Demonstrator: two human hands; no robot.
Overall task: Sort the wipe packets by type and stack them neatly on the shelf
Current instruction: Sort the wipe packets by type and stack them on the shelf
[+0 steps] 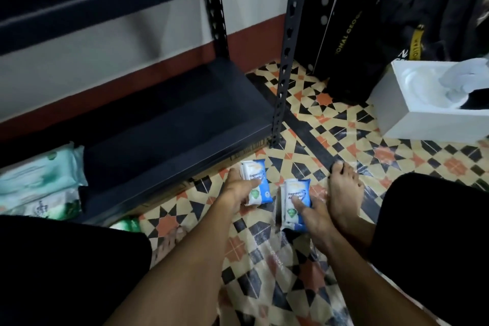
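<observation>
Step in hand: gathering like packets. Left hand (pixel 238 190) grips one blue wipe packet (pixel 258 182); right hand (pixel 316 216) grips a matching packet (pixel 295 201). Next move: stack both on the bottom shelf (pixel 172 127), apart from the green packets (pixel 39 180)

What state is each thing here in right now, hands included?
Left hand: grips the left blue packet.
Right hand: grips the right blue packet, held upright.
Green packets: piled on the bottom shelf, left end.
White box: open, on the tiled floor.
</observation>
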